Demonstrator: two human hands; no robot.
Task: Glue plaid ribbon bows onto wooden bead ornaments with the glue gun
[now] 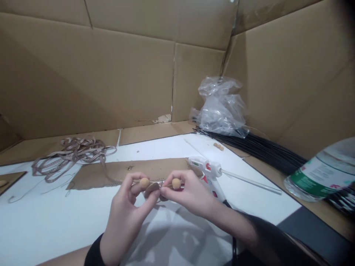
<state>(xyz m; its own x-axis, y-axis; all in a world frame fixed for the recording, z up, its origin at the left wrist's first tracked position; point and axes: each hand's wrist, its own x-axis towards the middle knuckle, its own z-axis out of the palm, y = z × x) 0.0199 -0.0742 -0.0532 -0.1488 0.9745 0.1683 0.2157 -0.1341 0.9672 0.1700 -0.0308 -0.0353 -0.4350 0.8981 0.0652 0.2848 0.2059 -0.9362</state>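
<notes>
Dim warm light, soft shadows under hands [155, 201], blurred edges, wide-angle distortion

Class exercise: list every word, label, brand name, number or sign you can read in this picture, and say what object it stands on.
No text can be read.
Bottle label, green and white, at the right edge: print with red marks, too blurred to read.
Glue gun beside the right hand: red marks on its white body, too small to read.
Patterned ribbon beyond the left hand: only a pattern, no letters.
</notes>
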